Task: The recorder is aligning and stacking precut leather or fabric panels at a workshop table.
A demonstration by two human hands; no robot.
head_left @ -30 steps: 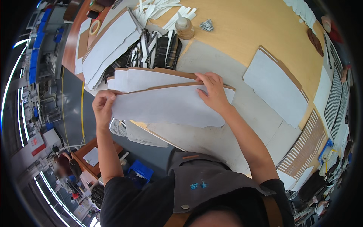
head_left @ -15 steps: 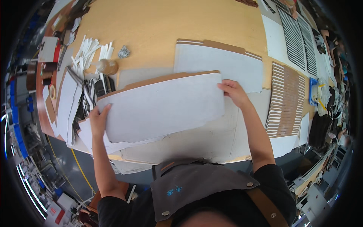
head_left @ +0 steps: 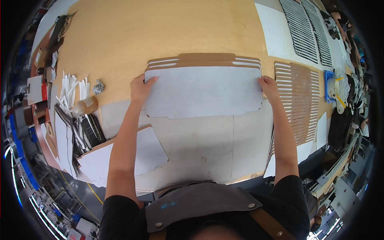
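Note:
A pale grey, leather-like panel (head_left: 204,90) with notched lower corners is held level in front of me. My left hand (head_left: 141,90) pinches its left edge near the upper corner, thumb on top. At the opposite edge my right hand (head_left: 268,86) pinches it in the same way. Beyond its upper edge show the stepped brown margins (head_left: 204,58) of similar panels, overlapping under it. Whether the held panel rests fully on them, I cannot tell. More such panels (head_left: 150,150) lie at the lower left, partly hidden behind my left forearm.
To the right lies a long overlapped row of brown panels (head_left: 298,104) with white end strips. A bottle (head_left: 87,106), white strips (head_left: 69,88), a crumpled ball (head_left: 98,87) and a tape roll (head_left: 49,129) lie left. Dark striped rows (head_left: 300,34) and a blue tray (head_left: 329,86) are farther right.
Both hands have carried the panel up from the lower left and levelled it over the panel lying farther back. Its tilt is gone, and stepped brown margins now show behind it.

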